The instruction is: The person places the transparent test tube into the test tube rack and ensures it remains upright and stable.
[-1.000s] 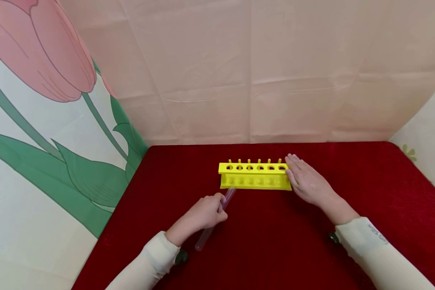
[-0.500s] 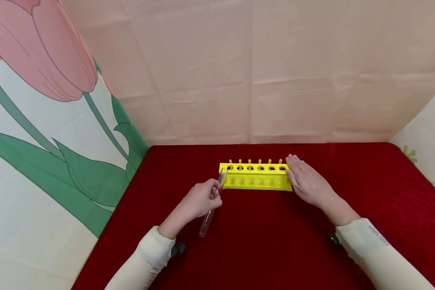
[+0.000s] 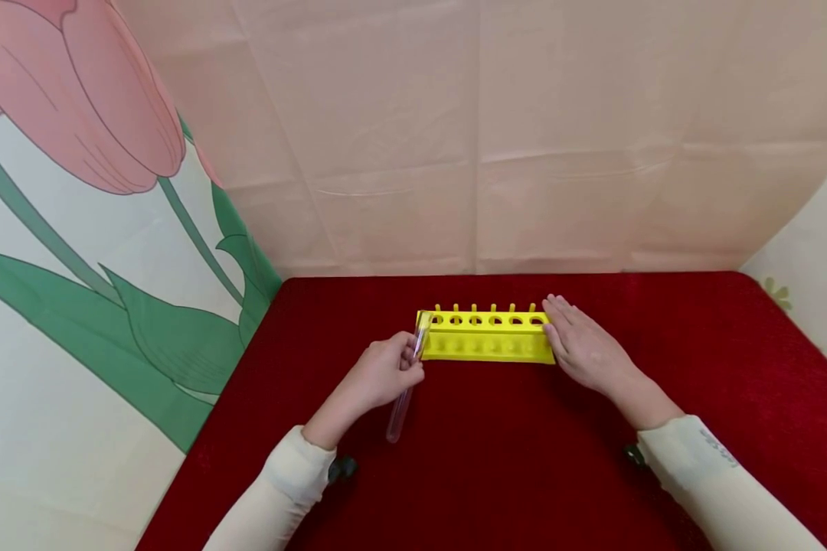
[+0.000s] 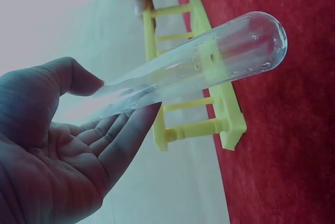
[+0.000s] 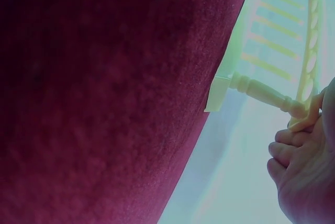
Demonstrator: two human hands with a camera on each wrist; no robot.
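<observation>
A clear test tube [image 3: 400,413] is pinched between the thumb and fingers of my left hand [image 3: 386,371]. Its rounded closed end [image 4: 261,41] points down and toward me, as the left wrist view shows. The tube's upper end overlaps the left end of the yellow test tube rack [image 3: 489,346] in the head view; whether they touch I cannot tell. My right hand [image 3: 589,348] holds the rack's right end at the top board, thumb at the front and fingers reaching to the back. The rack stands upright, and no tube shows in its holes.
A dark red cloth [image 3: 510,467] covers the table under the rack. Behind the table hangs a pale pink backdrop [image 3: 558,138], with a printed tulip [image 3: 124,99] on the left side. The rack has a row of short pegs [image 3: 493,308] along its back.
My left hand has moved forward and slightly left with the test tube. The tube is steeper in view, its upper end now over the rack's left end. My right hand has stayed put.
</observation>
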